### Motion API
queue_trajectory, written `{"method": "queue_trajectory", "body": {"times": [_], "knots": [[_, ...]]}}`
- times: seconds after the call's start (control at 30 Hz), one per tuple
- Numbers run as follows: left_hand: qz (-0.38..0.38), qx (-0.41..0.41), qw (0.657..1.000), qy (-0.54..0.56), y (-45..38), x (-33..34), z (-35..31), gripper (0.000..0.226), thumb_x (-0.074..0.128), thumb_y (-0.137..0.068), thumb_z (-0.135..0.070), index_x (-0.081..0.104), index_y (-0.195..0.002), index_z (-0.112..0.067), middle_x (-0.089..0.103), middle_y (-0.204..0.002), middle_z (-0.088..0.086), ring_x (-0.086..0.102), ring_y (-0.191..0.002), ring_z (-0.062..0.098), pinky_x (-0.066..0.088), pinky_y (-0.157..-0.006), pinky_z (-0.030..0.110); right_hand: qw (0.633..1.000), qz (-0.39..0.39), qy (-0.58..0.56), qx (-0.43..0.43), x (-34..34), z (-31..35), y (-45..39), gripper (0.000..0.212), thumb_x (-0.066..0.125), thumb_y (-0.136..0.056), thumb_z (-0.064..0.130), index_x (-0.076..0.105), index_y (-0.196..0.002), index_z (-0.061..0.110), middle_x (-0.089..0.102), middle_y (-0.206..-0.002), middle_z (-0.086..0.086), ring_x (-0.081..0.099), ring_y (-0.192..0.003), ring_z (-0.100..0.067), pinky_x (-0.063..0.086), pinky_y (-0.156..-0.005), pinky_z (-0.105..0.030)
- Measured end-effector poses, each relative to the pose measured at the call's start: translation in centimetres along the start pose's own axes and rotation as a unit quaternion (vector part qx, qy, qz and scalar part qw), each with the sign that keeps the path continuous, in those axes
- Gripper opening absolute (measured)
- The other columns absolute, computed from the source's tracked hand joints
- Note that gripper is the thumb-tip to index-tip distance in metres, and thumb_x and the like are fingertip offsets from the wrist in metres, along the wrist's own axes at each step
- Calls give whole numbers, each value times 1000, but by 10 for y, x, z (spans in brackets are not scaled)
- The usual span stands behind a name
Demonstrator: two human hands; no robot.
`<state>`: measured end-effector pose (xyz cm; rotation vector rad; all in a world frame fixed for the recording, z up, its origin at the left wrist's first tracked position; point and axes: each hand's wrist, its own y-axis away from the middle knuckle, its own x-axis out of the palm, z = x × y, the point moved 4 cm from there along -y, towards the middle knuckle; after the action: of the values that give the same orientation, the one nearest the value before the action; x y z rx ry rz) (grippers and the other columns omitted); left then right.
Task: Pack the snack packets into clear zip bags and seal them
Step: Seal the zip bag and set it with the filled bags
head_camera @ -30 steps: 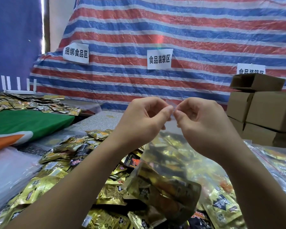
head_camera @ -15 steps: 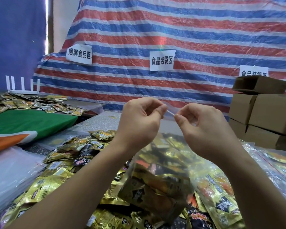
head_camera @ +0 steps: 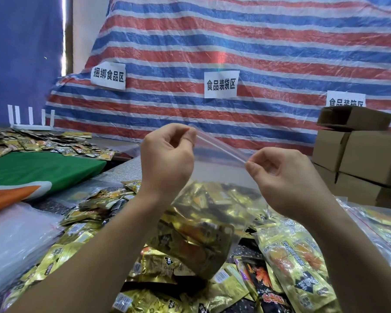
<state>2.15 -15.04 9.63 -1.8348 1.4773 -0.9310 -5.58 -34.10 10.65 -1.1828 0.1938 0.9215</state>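
Your hands have drawn apart along the seal: left hand and right hand each pinch the bag, which hangs filled with packets above the desk.

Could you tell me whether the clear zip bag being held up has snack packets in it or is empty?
Filled: gold snack packets bulge in the zip bag's lower part.
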Motion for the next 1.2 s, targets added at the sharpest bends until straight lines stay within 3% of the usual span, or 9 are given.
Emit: {"method": "queue_trajectory", "body": {"times": [0.17, 0.4, 0.6, 0.73, 0.83, 0.93, 1.03, 1.13, 1.2], "knots": [[-46, -25, 999, -8, -5, -5, 14, 18, 64, -95, -22, 70, -79, -23, 64, -63, -17, 56, -59, -2, 46, -54, 15, 1000, 16, 3, 14, -1, -4, -2, 12, 66, -94, 27, 71, -83, 26, 69, -77, 10, 63, -76, -6, 54, -72, -32], [-85, -45, 995, -18, -11, -11, 34, 21, 62, -96, -23, 67, -75, -25, 62, -63, -13, 54, -57, -3, 44, -53, 13, 998, 49, 25, 26, -1, -11, -1, 10, 64, -96, 28, 69, -88, 27, 66, -78, 12, 59, -71, -4, 40, -57, -17], [-90, -49, 995, -16, -13, -13, 39, 23, 63, -95, -25, 66, -73, -30, 64, -62, -18, 56, -58, -4, 47, -54, 13, 998, 43, 41, 15, 0, -8, -1, 16, 65, -95, 28, 64, -80, 31, 64, -74, 14, 58, -68, -2, 39, -56, -17], [-43, -79, 996, 7, -13, -7, 43, 22, 60, -97, -26, 66, -76, -26, 62, -63, -16, 54, -61, 1, 48, -60, 21, 997, 41, 59, 10, -3, -12, -1, 16, 63, -97, 27, 64, -81, 28, 64, -78, 11, 58, -73, -6, 47, -61, -26], [-6, -91, 995, 28, -14, -4, 41, 23, 59, -98, -26, 65, -76, -24, 59, -63, -14, 52, -62, 7, 48, -63, 30, 994, 69, 80, 2, -3, -12, -2, 11, 59, -96, 31, 62, -86, 29, 60, -91, 13, 58, -83, -5, 46, -69, -23], [25, -78, 996, 35, -11, 1, 34, 22, 58, -99, -27, 65, -78, -23, 58, -62, -12, 52, -60, 8, 47, -57, 26, 995, 77, 56, 6, -1, -9, -3, 17, 55, -90, 44, 62, -98, 31, 60, -97, 17, 58, -86, -1, 46, -71, -23], [44, -71, 995, 46, -8, 5, 29, 22, 56, -100, -24, 65, -80, -21, 58, -61, -14, 52, -59, 4, 46, -55, 18, 998, 51, 34, -3, 0, -4, -1, 23, 56, -87, 51, 58, -103, 34, 61, -89, 17, 58, -82, 1, 44, -65, -18], [70, -65, 994, 57, -7, 8, 26, 19, 55, -100, -21, 65, -83, -20, 61, -65, -14, 54, -61, 2, 46, -58, 16, 998, 40, 45, -8, 1, -4, 1, 21, 60, -91, 48, 52, -106, 37, 59, -86, 14, 56, -80, -1, 46, -66, -19], [84, -60, 992, 70, -6, 9, 24, 19, 54, -100, -19, 65, -85, -19, 63, -68, -12, 55, -62, 4, 46, -59, 17, 998, 39, 54, -8, 2, -6, 1, 8, 62, -95, 38, 56, -97, 34, 61, -84, 13, 56, -78, -2, 44, -64, -19]]}}
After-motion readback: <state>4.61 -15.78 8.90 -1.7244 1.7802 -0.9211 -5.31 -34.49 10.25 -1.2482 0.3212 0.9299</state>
